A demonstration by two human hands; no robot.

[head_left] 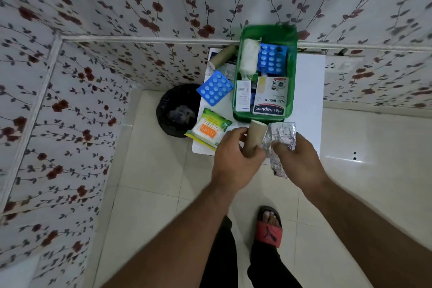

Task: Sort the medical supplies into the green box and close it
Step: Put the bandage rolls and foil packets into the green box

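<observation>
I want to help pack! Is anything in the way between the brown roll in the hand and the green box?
Nothing visible blocks it. The left hand holds the tan cardboard-coloured roll just in front of the open green plastic box. The box is already fairly full.

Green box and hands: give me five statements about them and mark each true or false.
1. The green box is open, with supplies inside. True.
2. The left hand holds a silver foil strip. False: its grip is on a tan bandage roll; the right hand holds the silver foil strip.
3. The Hansaplast packet lies inside the box. True.
4. Every blue blister pack is in the box. False: one blue blister pack lies on the table left of the box; another blue pack is inside.
5. The cotton swab packet is in the box. False: it lies outside, at the table's left edge.
</observation>
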